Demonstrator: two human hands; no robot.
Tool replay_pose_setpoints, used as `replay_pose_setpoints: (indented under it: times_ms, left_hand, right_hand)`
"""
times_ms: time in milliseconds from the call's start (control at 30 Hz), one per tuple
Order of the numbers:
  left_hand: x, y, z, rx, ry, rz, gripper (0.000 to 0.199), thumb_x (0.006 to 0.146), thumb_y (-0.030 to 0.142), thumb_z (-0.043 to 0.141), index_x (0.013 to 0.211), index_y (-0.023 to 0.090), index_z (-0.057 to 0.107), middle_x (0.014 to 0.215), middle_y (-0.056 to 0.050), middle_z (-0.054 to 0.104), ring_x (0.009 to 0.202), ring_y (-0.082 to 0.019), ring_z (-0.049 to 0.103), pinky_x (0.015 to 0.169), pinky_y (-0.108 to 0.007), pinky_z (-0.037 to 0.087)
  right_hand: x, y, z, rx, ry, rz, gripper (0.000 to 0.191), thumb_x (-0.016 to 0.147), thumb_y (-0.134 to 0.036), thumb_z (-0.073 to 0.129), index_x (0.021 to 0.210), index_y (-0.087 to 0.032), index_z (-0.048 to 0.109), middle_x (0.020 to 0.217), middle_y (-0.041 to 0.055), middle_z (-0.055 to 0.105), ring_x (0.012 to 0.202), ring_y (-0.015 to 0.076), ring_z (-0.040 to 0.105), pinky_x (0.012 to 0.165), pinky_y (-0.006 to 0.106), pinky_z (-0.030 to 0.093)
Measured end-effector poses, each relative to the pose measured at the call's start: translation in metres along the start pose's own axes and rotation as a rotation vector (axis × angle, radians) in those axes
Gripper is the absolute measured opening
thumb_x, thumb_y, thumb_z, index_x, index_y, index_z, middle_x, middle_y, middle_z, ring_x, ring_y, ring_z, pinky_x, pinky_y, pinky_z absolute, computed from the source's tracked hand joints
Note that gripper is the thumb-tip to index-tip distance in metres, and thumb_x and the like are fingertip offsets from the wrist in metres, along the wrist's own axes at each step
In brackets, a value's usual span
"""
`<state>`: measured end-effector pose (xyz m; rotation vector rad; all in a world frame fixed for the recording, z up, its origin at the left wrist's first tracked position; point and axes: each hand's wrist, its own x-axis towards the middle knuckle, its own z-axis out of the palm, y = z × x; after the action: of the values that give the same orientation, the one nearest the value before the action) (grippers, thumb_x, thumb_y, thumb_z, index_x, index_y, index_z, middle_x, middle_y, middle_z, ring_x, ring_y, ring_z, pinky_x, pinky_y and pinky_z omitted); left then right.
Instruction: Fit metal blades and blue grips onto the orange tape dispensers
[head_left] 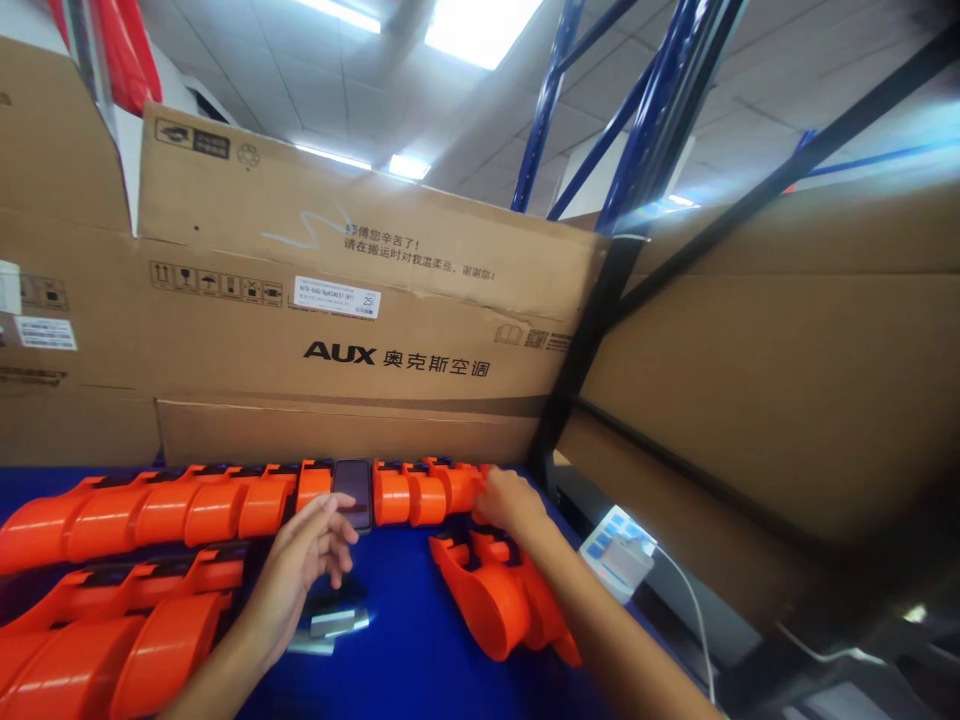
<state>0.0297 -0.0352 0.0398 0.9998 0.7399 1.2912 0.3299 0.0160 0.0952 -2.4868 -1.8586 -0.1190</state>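
Note:
My right hand [511,502] reaches to the right end of the back row, its fingers closed on an orange curved plastic part [478,484] that they partly hide. My left hand [307,550] hovers over the blue table [397,600], fingers loosely bent and apart, holding nothing. Just beyond it a dark smartphone [352,490] leans between the orange parts. Below the left hand lie small silvery pieces [334,622], too blurred to name. Several more orange parts with black fittings, such as this one [499,605], sit under my right forearm.
A long row of orange parts [161,512] runs along the back left, and larger-looking ones [169,650] stand nearer. Cardboard panels [360,400] wall off the back. A black and blue metal frame [581,350] rises at right, beside a corded white device [619,552].

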Motion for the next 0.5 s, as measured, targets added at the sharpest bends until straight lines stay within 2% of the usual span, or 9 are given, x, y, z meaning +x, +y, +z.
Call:
replay_pose_setpoints:
  times_ms: [167, 333, 500]
  left_hand:
    - [0.000, 0.001, 0.000, -0.010, 0.031, 0.000, 0.042, 0.093, 0.052, 0.063, 0.119, 0.019, 0.064, 0.083, -0.003, 0.067, 0.061, -0.016, 0.061, 0.050, -0.025, 0.044]
    - [0.002, -0.003, -0.002, -0.029, 0.046, 0.008, 0.043, 0.092, 0.053, 0.064, 0.119, 0.020, 0.064, 0.082, -0.002, 0.069, 0.061, -0.016, 0.062, 0.050, -0.025, 0.046]
    - [0.008, -0.007, -0.006, -0.037, 0.052, -0.006, 0.046, 0.085, 0.053, 0.072, 0.116, 0.019, 0.068, 0.078, -0.003, 0.070, 0.060, -0.017, 0.064, 0.049, -0.026, 0.047]
  right_hand:
    - [-0.001, -0.005, -0.011, -0.043, 0.074, 0.010, 0.030, 0.093, -0.016, 0.054, 0.114, -0.012, 0.075, 0.109, 0.0240, 0.077, 0.108, 0.0313, 0.075, 0.086, 0.034, 0.054]
    - [-0.006, -0.005, -0.043, -0.078, 0.198, 0.010, 0.029, 0.096, -0.017, 0.051, 0.111, -0.011, 0.075, 0.105, 0.0241, 0.076, 0.106, 0.0325, 0.075, 0.085, 0.035, 0.053]
    - [-0.024, -0.011, -0.076, -0.081, 0.320, -0.007, 0.031, 0.099, -0.024, 0.047, 0.113, -0.014, 0.072, 0.105, 0.0207, 0.076, 0.099, 0.0320, 0.074, 0.077, 0.033, 0.049]
